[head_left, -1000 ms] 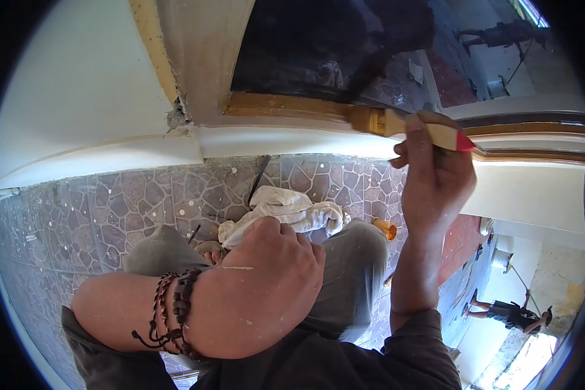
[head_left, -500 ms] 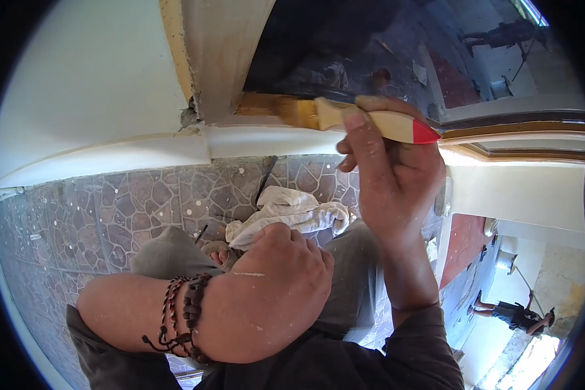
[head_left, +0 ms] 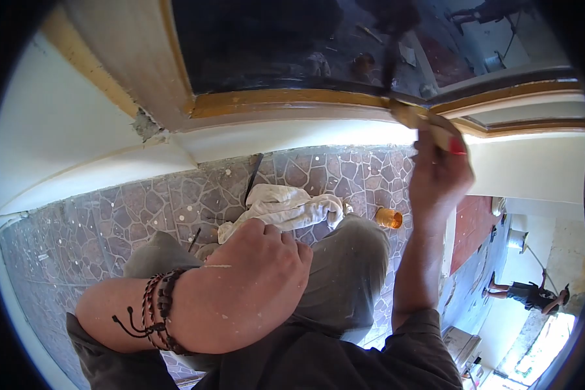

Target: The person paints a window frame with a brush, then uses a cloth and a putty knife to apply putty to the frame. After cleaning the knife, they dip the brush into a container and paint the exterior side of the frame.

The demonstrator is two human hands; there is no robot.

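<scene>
My right hand (head_left: pixel 440 172) is closed round a paintbrush (head_left: pixel 443 133) with a pale wooden handle and a red tip. The bristles are at the right end of the brown window frame (head_left: pixel 292 99), near its corner, and look blurred. My left hand (head_left: pixel 256 279) is curled in front of my body, above my knees, with its back toward the camera; whatever its fingers hold, if anything, is hidden. Just beyond it, a white cloth (head_left: pixel 286 207) lies crumpled on the stone-patterned floor. An orange paint container (head_left: pixel 388 218) stands on the floor right of my knee.
Dark reflective glass (head_left: pixel 260 45) fills the frame. A damaged wall corner (head_left: pixel 148 127) is at the left. A thin dark tool (head_left: pixel 253 177) lies by the wall base. Another person (head_left: pixel 530 296) holds a long pole in the far right background.
My right hand and the brush have moved right along the frame, from its left part to the corner. The view has shifted, and the orange container now shows.
</scene>
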